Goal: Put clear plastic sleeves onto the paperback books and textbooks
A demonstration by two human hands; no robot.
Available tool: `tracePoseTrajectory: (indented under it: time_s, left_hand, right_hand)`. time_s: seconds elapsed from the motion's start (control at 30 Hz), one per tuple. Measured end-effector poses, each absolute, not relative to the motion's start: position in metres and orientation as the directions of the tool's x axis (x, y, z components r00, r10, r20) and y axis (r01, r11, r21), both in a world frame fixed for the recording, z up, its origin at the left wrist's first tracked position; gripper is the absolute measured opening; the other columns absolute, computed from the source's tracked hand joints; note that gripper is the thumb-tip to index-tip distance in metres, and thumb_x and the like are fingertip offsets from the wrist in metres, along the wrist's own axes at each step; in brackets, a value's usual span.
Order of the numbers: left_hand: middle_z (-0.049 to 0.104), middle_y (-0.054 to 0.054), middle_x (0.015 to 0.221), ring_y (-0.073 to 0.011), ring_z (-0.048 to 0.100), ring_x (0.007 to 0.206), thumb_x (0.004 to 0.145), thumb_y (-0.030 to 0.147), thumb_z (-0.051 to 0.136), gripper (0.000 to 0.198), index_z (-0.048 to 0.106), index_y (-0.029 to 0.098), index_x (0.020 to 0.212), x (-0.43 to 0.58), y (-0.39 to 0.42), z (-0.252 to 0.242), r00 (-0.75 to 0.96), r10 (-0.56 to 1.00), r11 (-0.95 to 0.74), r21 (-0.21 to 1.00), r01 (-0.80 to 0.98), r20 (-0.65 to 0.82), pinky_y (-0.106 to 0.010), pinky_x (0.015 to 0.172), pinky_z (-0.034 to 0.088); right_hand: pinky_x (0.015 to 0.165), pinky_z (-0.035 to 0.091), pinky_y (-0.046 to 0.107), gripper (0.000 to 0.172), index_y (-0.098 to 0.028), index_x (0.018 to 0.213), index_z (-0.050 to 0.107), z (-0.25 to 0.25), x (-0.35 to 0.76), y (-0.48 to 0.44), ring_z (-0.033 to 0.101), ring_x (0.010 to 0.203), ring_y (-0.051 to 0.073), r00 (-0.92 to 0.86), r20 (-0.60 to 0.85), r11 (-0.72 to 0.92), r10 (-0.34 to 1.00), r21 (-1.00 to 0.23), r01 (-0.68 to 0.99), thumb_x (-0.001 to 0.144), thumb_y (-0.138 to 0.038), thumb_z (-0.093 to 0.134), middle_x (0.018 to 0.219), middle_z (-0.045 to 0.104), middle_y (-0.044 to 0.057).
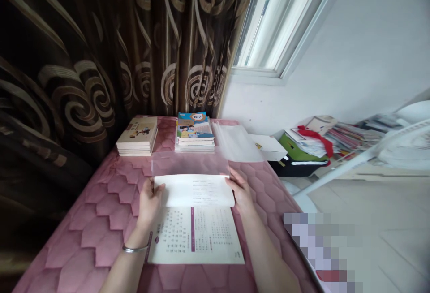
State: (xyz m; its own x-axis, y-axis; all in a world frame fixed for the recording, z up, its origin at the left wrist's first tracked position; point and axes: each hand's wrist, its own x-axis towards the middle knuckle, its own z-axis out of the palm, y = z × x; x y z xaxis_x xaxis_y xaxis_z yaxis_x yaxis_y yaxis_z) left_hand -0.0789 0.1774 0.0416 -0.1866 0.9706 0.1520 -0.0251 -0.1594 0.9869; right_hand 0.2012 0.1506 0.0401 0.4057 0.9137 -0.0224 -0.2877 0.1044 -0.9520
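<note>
A book [218, 234] with printed characters and a purple bar lies on the pink quilted mattress [83, 239] in front of me. Its far part is a raised white leaf [178, 191] with faint print, bent toward me. My left hand [149, 200] grips the leaf's left edge, thumb on top; a silver bangle circles that wrist. At the opposite edge, my right hand [242, 190] pinches the leaf between thumb and fingers. Beyond the leaf a clear plastic cover [188, 162] lies on the mattress; whether it is joined to the book I cannot tell.
Toward the back stand a stack of beige books [136, 136] and a stack topped by a blue book [193, 127]. Right of them lie clear plastic sheets [237, 143] and a white box [268, 147]. A white fan [352, 167] and piled papers [352, 134] are off the mattress's right side.
</note>
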Motion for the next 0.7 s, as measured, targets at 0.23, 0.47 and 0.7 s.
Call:
tracePoseTrajectory:
  time_s: [0.23, 0.47, 0.7]
  left_hand:
    - [0.065, -0.002, 0.091, -0.0157, 0.059, 0.083, 0.073, 0.027, 0.065, 0.025, 0.055, 0.019, 0.094, -0.076, 0.174, 0.043, -0.176, 0.97, -0.168, 0.986, 0.008, 0.167, -0.024, 0.075, 0.045]
    - [0.064, 0.0, 0.087, -0.0141, 0.059, 0.078, 0.074, 0.029, 0.064, 0.024, 0.055, 0.019, 0.094, -0.077, 0.175, 0.04, -0.185, 0.965, -0.183, 0.982, 0.047, 0.188, -0.023, 0.071, 0.045]
    - [0.063, -0.001, 0.089, -0.0152, 0.059, 0.081, 0.074, 0.028, 0.064, 0.025, 0.055, 0.02, 0.096, -0.075, 0.173, 0.043, -0.216, 0.948, -0.225, 0.973, 0.054, 0.231, -0.025, 0.073, 0.046]
  right_hand:
    - [0.054, 0.047, 0.026, 0.045, -0.021, 0.096, 0.073, 0.038, 0.198, 0.154, 0.06, 0.061, 0.016, 0.479, -0.058, 0.09, 0.876, -0.956, -0.28, 0.055, -0.039, 0.08, 0.075, 0.071, 0.001]
    - [0.05, 0.044, 0.026, 0.035, -0.022, 0.079, 0.07, 0.044, 0.195, 0.151, 0.056, 0.054, 0.015, 0.458, -0.095, 0.056, 0.884, -0.95, -0.306, 0.051, -0.04, 0.081, 0.062, 0.064, -0.002]
    - [0.062, 0.048, 0.028, 0.034, -0.021, 0.08, 0.069, 0.054, 0.201, 0.143, 0.063, 0.072, 0.02, 0.545, -0.001, 0.035, 0.839, -0.998, -0.056, 0.056, -0.043, 0.075, 0.079, 0.071, 0.002]
